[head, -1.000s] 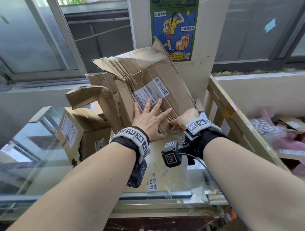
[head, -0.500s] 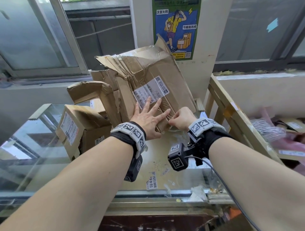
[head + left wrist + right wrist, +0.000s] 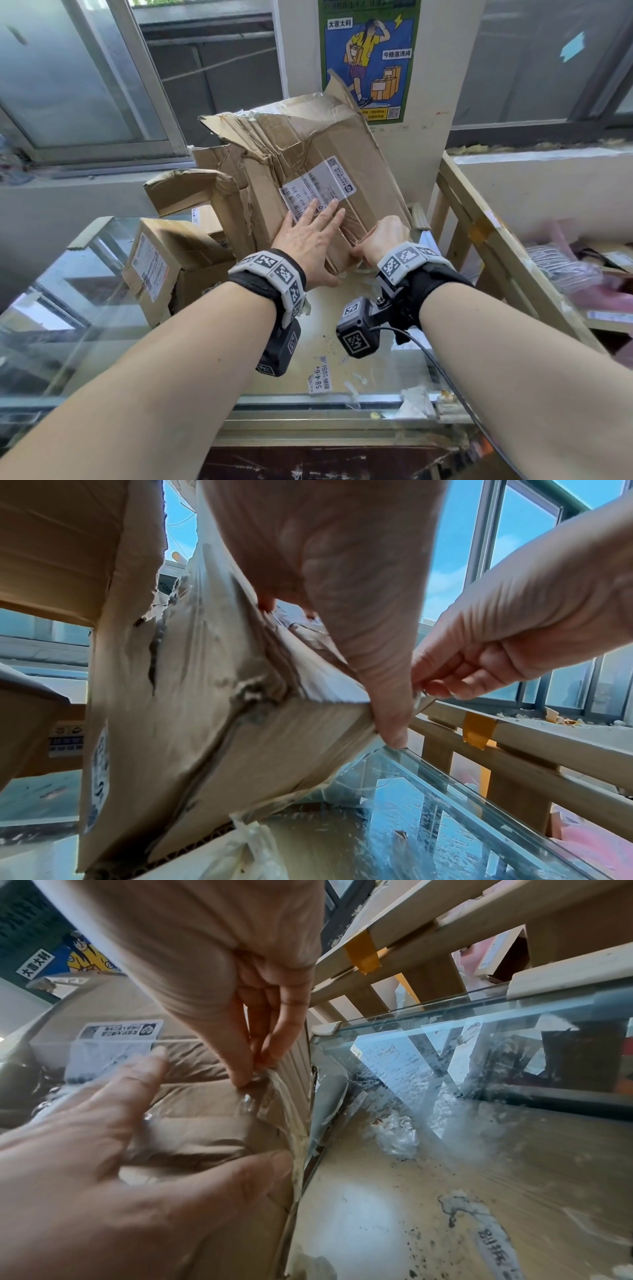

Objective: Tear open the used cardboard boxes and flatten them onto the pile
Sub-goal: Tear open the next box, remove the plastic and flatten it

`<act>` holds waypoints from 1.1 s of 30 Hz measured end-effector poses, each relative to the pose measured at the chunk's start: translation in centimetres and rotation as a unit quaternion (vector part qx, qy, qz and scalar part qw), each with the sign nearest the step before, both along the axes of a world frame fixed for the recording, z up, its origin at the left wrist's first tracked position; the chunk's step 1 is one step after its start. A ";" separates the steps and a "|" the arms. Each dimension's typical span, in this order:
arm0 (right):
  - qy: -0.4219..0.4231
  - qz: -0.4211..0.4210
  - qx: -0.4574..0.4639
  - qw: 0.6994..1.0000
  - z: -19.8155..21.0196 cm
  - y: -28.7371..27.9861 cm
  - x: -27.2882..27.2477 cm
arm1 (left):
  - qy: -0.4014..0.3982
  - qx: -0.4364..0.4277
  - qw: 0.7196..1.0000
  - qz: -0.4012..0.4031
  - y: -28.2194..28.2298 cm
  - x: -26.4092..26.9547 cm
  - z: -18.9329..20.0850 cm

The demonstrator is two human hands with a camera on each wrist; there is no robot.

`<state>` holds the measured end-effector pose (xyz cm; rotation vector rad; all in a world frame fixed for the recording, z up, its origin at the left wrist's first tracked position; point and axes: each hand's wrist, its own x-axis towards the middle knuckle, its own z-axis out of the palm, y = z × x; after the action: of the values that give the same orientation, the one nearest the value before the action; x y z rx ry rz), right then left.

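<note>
On the glass counter (image 3: 102, 308), the left hand (image 3: 308, 240) lies flat with straight fingers against the crumpled cardboard box (image 3: 325, 164), which leans tilted on the counter. Just beside it, the right hand (image 3: 383, 240) pinches clear tape (image 3: 270, 1093) at the box's lower edge. Behind the box hangs a poster (image 3: 368, 58).

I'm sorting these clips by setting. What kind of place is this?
Probably a parcel pickup or courier station. Used shipping boxes with printed labels are piled on a glass counter, a poster shows someone carrying parcels, and more bagged packages fill a wooden rack alongside.
</note>
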<state>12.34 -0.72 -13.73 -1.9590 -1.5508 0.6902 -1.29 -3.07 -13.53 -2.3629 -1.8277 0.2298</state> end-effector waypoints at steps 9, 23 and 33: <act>0.008 0.055 -0.013 0.998 0.0 0.2 0.4 | 0.028 0.010 0.999 0.025 0.3 -0.8 -0.3; -0.076 0.144 0.010 0.987 1.7 -0.8 0.7 | 0.020 0.004 0.999 0.024 0.0 -0.8 -0.3; -0.013 0.051 0.016 0.999 1.9 -0.9 0.3 | 0.031 0.000 0.999 0.038 -0.6 -1.0 0.7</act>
<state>12.66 -1.64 -11.80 -1.8832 -1.6756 0.6794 -2.30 -3.63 -12.87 -2.2623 -1.8902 0.3065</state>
